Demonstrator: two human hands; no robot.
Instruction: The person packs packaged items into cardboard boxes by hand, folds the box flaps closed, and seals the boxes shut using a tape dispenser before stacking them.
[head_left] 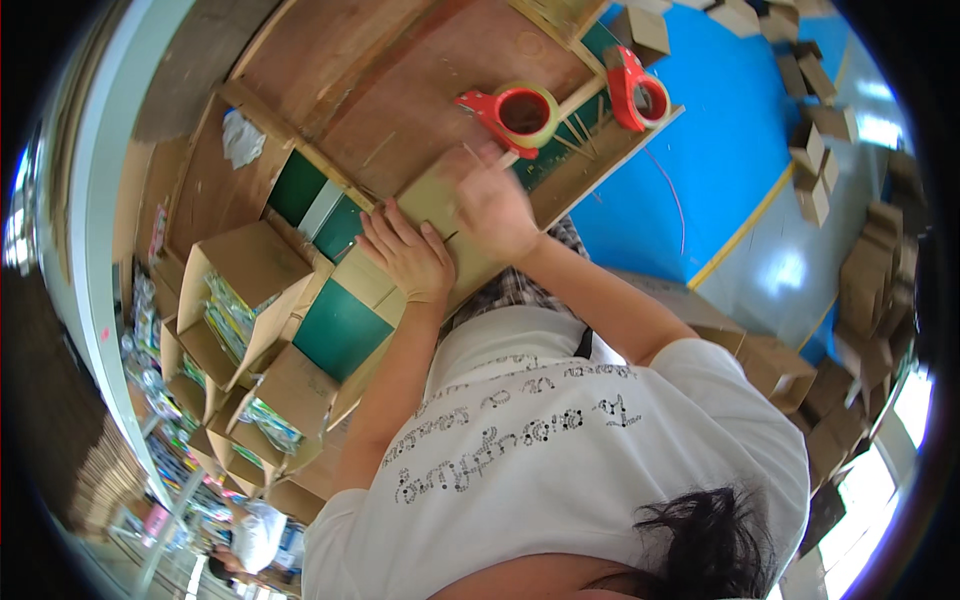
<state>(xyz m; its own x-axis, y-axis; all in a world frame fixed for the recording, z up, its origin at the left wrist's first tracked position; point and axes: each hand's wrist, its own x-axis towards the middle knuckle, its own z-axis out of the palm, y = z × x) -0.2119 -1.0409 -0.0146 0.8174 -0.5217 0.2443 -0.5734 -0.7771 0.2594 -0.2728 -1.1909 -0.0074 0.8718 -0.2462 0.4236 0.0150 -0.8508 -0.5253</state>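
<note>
Head | L hand (412,260) flat on cardbd (430,198), grip released | R hand (497,213) blurred, grip unclear

Cardboard (428,203) is tan; tape dispensers (487,106) red; shirt (570,470) white, dark dotted lettering; lower garment (515,291) checked; floor (640,170) blue.

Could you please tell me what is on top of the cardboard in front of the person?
The left hand rests on the cardboard; the right hand, blurred, is over it, though I cannot tell whether it touches. The surface that the hands cover cannot be seen.
</note>
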